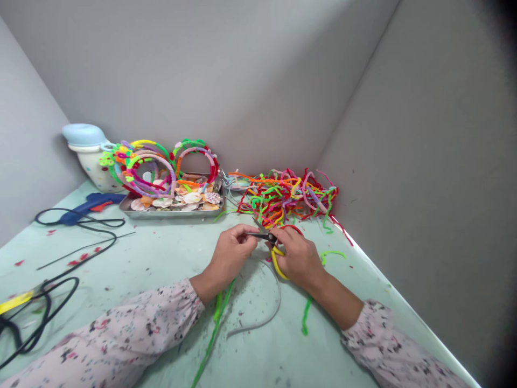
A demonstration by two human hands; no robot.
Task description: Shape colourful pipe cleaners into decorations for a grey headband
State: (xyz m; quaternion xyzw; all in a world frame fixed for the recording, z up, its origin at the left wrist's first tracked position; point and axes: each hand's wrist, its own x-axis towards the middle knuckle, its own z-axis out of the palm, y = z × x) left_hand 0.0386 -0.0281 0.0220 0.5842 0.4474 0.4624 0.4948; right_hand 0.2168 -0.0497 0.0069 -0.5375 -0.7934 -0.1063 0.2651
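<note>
My right hand (299, 256) grips a pair of scissors (278, 264) by its yellow and red handles. The dark blades are parted and point left, reaching the fingertips of my left hand (232, 250). Those fingers are pinched together; what lies between them is too small or too hidden to make out. Below the hands a thin grey curved band (277, 307) rests on the table. Green pipe cleaners (216, 337) run out from under my left wrist toward the front. Another short green pipe cleaner (306, 318) pokes out under my right forearm.
Behind stands a metal tray (173, 214) of seashells, topped by colourful fuzzy headbands (153, 161). A tangled pile of pipe cleaners (283, 196) lies right of it. At left are a blue glue gun (86, 207), its black cord (109, 242) and a white container (95, 164). Grey walls enclose the table.
</note>
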